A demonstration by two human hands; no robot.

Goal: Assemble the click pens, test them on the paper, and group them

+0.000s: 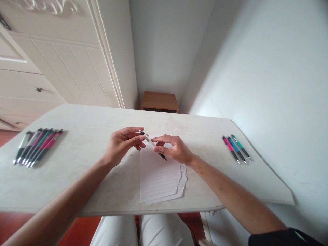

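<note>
Both hands grip one white pen with black ends (pixel 150 141), held slantwise above the paper. My left hand (pixel 125 140) pinches its upper part near the clicker end, between thumb and fingers. Around the lower part close the thumb and fingers of my right hand (pixel 175 147), and the dark tip sticks out below them. Under the hands lie lined paper sheets (pixel 160 181) with torn right edges. The writing on them, if any, is too faint to make out.
Several pens in mixed colours (pixel 38 147) lie in a row at the table's left. Pink, blue and green pens (pixel 235 148) lie at the right, near the wall (pixel 282 85). A white cabinet (pixel 64 61) and a brown wooden box-like stand (pixel 159 100) are beyond the white table (pixel 102 116).
</note>
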